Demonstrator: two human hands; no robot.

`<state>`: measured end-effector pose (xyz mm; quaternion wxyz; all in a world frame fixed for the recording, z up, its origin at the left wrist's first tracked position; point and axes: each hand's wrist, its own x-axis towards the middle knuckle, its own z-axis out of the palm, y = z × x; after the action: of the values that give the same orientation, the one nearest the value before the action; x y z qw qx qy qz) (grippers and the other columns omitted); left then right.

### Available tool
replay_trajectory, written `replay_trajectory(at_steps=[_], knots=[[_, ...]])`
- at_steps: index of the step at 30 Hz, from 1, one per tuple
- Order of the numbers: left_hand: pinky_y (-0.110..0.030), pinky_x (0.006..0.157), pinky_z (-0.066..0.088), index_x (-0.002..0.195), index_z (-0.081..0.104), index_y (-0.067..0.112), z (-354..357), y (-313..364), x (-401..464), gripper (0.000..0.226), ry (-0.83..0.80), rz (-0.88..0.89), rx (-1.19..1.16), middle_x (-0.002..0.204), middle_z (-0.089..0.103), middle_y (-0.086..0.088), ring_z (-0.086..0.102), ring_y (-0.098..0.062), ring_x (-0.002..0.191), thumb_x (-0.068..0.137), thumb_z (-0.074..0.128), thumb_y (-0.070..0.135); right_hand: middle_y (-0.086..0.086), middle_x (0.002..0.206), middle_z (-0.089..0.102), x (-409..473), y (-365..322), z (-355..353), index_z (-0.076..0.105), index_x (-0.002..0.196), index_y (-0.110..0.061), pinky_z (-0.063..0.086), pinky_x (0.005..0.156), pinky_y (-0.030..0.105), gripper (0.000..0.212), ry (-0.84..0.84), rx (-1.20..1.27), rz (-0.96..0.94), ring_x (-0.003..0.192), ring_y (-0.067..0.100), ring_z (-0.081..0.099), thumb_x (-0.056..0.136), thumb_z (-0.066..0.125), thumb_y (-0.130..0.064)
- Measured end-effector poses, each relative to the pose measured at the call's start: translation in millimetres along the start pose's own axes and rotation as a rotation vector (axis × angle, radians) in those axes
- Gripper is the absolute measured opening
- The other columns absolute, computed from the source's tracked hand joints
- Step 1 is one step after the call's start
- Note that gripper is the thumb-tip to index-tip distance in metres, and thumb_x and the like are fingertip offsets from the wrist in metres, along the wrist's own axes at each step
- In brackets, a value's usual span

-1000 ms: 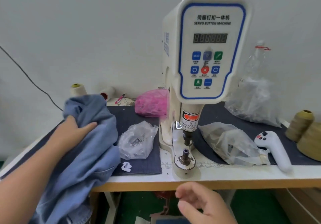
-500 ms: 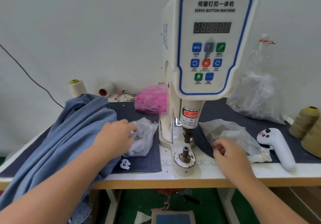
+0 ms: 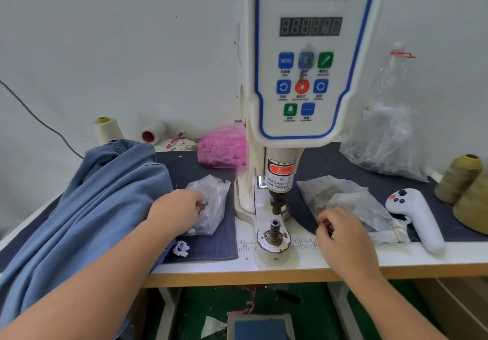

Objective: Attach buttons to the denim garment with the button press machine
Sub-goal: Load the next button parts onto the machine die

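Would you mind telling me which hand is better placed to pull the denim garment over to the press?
The left hand: its forearm already lies across the denim garment, while the right hand sits beyond the press.

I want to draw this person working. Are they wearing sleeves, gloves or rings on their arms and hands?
No. Both forearms are bare as far as the picture shows, with no sleeve in view. The left hand and right hand wear no gloves, and no watch or bracelet shows at either wrist. The fingers are too curled to tell about rings.

Two bare forearms, left hand (image 3: 176, 211) and right hand (image 3: 340, 236) ungloved
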<state>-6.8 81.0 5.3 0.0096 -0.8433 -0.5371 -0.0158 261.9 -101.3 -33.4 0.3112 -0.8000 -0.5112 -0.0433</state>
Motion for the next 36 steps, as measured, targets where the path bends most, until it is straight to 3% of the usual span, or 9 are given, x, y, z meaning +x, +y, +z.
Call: replay_trajectory(at_steps=[11, 16, 21, 24, 26, 29, 34, 36], knots=[[-0.031, 0.069, 0.05, 0.1, 0.062, 0.032, 2, 1, -1, 0.02, 0.021, 0.01, -0.061, 0.101, 0.067, 0.004, 0.061, -0.018, 0.085, 0.098, 0.043, 0.029, -0.008, 0.086, 0.059, 0, 0, 0, 0.065, 0.091, -0.021, 0.03, 0.061, 0.009, 0.008, 0.003, 0.005, -0.007, 0.08, 0.006, 0.051, 0.089, 0.062, -0.015], [-0.034, 0.073, 0.048, 0.098, 0.056, 0.022, 3, 2, 1, 0.017, 0.031, -0.012, -0.07, 0.103, 0.065, -0.001, 0.06, -0.021, 0.088, 0.101, 0.041, 0.029, -0.009, 0.087, 0.06, 0, 1, 0, 0.066, 0.093, -0.021, 0.03, 0.062, 0.008, 0.008, 0.001, 0.0, -0.009, 0.081, 0.006, 0.051, 0.09, 0.061, -0.015], [-0.035, 0.068, 0.044, 0.088, 0.052, 0.017, -9, 12, -5, 0.018, 0.181, -0.066, -0.368, 0.088, 0.063, -0.002, 0.056, -0.022, 0.08, 0.101, 0.042, 0.025, -0.008, 0.084, 0.059, 0, 2, 1, 0.066, 0.09, -0.02, 0.03, 0.061, 0.009, 0.008, 0.018, 0.012, -0.016, 0.079, 0.007, 0.051, 0.088, 0.062, -0.014], [-0.026, 0.063, 0.044, 0.08, 0.056, 0.023, -18, 38, -16, 0.019, 0.23, -0.008, -0.692, 0.074, 0.061, 0.006, 0.055, -0.016, 0.071, 0.098, 0.048, 0.025, -0.009, 0.082, 0.058, -1, 2, 1, 0.066, 0.088, -0.02, 0.029, 0.06, 0.009, 0.009, 0.03, 0.015, -0.025, 0.078, 0.006, 0.05, 0.087, 0.063, -0.012], [-0.027, 0.058, 0.044, 0.077, 0.055, 0.028, -20, 59, -28, 0.022, 0.169, 0.124, -0.791, 0.065, 0.057, 0.009, 0.05, -0.011, 0.062, 0.097, 0.05, 0.03, -0.01, 0.082, 0.058, -1, 3, 2, 0.065, 0.088, -0.02, 0.029, 0.06, 0.009, 0.009, 0.032, 0.017, -0.023, 0.078, 0.006, 0.049, 0.087, 0.062, -0.012], [-0.016, 0.051, 0.041, 0.081, 0.056, 0.034, -14, 86, -45, 0.021, -0.028, 0.285, -0.894, 0.063, 0.057, 0.012, 0.044, -0.002, 0.054, 0.1, 0.049, 0.033, -0.011, 0.082, 0.057, -1, 3, 2, 0.065, 0.088, -0.021, 0.03, 0.061, 0.009, 0.009, 0.024, 0.013, -0.023, 0.079, 0.005, 0.05, 0.088, 0.061, -0.013], [-0.03, 0.069, 0.049, 0.077, 0.056, 0.033, -6, 103, -54, 0.024, -0.169, 0.274, -1.105, 0.061, 0.054, 0.016, 0.048, -0.005, 0.06, 0.101, 0.052, 0.029, -0.009, 0.083, 0.058, -1, 3, 1, 0.065, 0.088, -0.021, 0.031, 0.061, 0.009, 0.009, 0.029, 0.013, -0.027, 0.08, 0.006, 0.051, 0.088, 0.061, -0.013], [-0.023, 0.066, 0.047, 0.077, 0.057, 0.033, -7, 102, -55, 0.025, -0.158, 0.287, -1.132, 0.061, 0.054, 0.017, 0.048, -0.003, 0.059, 0.101, 0.052, 0.026, -0.009, 0.083, 0.058, -1, 3, 1, 0.065, 0.088, -0.021, 0.032, 0.061, 0.009, 0.009, 0.03, 0.01, -0.027, 0.08, 0.006, 0.051, 0.088, 0.061, -0.013]])
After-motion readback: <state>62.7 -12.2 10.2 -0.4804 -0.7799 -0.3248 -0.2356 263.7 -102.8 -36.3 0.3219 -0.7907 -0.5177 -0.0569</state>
